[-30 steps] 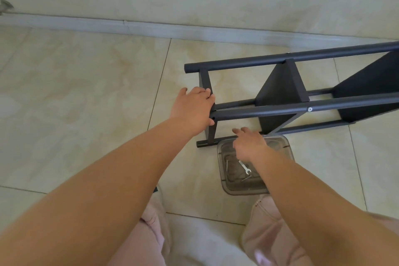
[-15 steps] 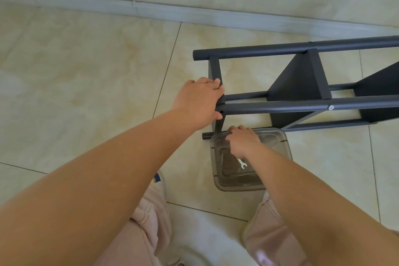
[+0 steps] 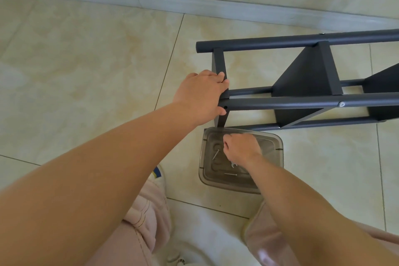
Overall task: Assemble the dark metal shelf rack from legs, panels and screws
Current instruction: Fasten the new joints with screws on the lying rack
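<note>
The dark metal rack (image 3: pixel 302 101) lies on its side on the tiled floor, with shelf panels (image 3: pixel 302 77) fixed between its tube legs. My left hand (image 3: pixel 200 95) grips the end of the near upper leg where it meets the end panel; an empty screw hole (image 3: pixel 225 107) shows beside my thumb. A fitted screw head (image 3: pixel 341 104) sits further along that leg. My right hand (image 3: pixel 240 147) reaches into a clear plastic tray (image 3: pixel 278 147), fingers curled and blurred; whether they hold anything is hidden. Loose screws (image 3: pixel 216 154) and a small wrench (image 3: pixel 233 165) lie in the tray.
The tray sits against the rack's lowest leg, just in front of my knees in pink trousers (image 3: pixel 142 211). A shoe (image 3: pixel 158 176) shows left of the tray. The wall's skirting board (image 3: pixel 194 4) runs behind the rack. Bare tiles stretch to the left.
My right hand has dipped lower into the tray and curled its fingers. My left hand has kept its grip on the leg end. My view has tilted down.
</note>
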